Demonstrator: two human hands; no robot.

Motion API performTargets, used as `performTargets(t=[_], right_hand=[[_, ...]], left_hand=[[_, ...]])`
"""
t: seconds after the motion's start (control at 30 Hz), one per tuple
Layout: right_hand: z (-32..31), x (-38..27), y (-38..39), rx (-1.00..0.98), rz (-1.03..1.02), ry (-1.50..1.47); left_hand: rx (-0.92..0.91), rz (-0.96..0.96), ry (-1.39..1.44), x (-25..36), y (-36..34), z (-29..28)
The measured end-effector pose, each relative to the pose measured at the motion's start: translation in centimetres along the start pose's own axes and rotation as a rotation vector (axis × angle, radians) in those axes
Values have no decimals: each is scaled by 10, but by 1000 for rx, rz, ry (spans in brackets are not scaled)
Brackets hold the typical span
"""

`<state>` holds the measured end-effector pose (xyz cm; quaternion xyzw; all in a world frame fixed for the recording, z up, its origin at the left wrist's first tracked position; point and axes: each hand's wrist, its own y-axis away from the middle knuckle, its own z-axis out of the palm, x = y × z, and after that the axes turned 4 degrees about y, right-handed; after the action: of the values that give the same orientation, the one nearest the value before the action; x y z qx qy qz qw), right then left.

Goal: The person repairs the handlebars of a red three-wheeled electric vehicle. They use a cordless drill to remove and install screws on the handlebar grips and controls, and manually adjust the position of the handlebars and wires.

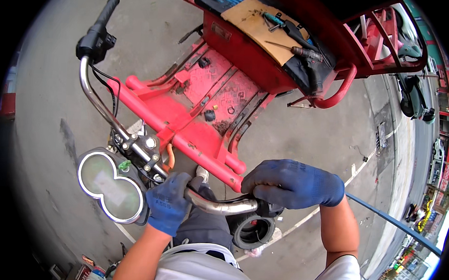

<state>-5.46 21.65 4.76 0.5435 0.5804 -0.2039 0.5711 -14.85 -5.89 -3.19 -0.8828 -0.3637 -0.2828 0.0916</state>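
A chrome handlebar (221,207) of a red cargo tricycle runs from the centre clamp toward my right. My left hand (169,202), in a blue glove, is closed on the bar beside the clamp, where a thin black cable lies along the tube. Over the bar's right end, my gloved right hand (295,184) has its fingers pressed together above a black fitting (268,208). What those fingertips pinch is hidden. On the far left, the bar's other end carries a black grip (108,12) and a switch housing (94,44). The twin-dial instrument panel (111,186) sits left of my left hand.
Ahead is the red footboard (221,92) with small black parts on it. A cardboard sheet (257,29) on the seat box bears hand tools and a power drill (313,69). The front tyre (254,232) shows below the bar. Parked vehicles line the right.
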Motion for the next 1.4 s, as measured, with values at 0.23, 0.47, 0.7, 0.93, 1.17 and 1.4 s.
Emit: performTargets(t=[0.23,0.47,0.7,0.93,1.17,1.4], right_hand=[[-20,-10,7,217,81,-645],[18,-52,47,316,2,-614],[157,-37,-7,338,272,-70],[196,-52,-84,1029,208,-857],[197,-55,-93,1183,352,-775],[196,-55,-99,1232,400,-751]], left_hand=[[-92,-31,18,-8,-2,5],[71,58,12,-12,2,12],[-165,-17,-20,-10,2,11],[-285,-109,-28,-7,6,-10],[160,118,585,-92,-4,-193],[32,-29,1205,-262,-175,-77]])
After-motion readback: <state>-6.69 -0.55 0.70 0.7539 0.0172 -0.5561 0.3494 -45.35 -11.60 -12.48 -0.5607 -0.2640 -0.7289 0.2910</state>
